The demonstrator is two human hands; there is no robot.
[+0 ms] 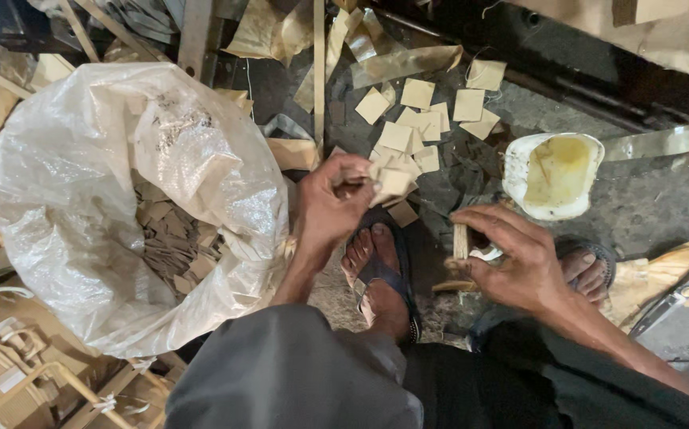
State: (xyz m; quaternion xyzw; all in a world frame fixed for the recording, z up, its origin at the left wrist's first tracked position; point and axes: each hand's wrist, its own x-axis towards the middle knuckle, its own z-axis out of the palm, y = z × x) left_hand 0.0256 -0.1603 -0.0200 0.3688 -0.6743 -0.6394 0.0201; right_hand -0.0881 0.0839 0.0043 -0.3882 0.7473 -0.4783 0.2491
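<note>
Cardboard squares [388, 184] pinched in the left hand [330, 208], above the sandalled left foot [376, 266].

From the left, a big clear plastic sack [82, 191] lay open with brown cardboard pieces [173, 242] inside it; more cut squares [420, 115] were scattered on the dark floor [646, 206] further out. A likely slip, as I judged it: the small stack fanning apart and dropping, because the left fingers [352, 171] were curled tight on only 1 edge of it. The right hand [515, 258] was closed around a short wooden stick [461, 241] near the floor, fingers bent over it, and could smear paste if it tipped. A white tub [555, 175] of yellowish glue sat just beyond that hand, and scissors [678, 298] lay at the far right.
</note>
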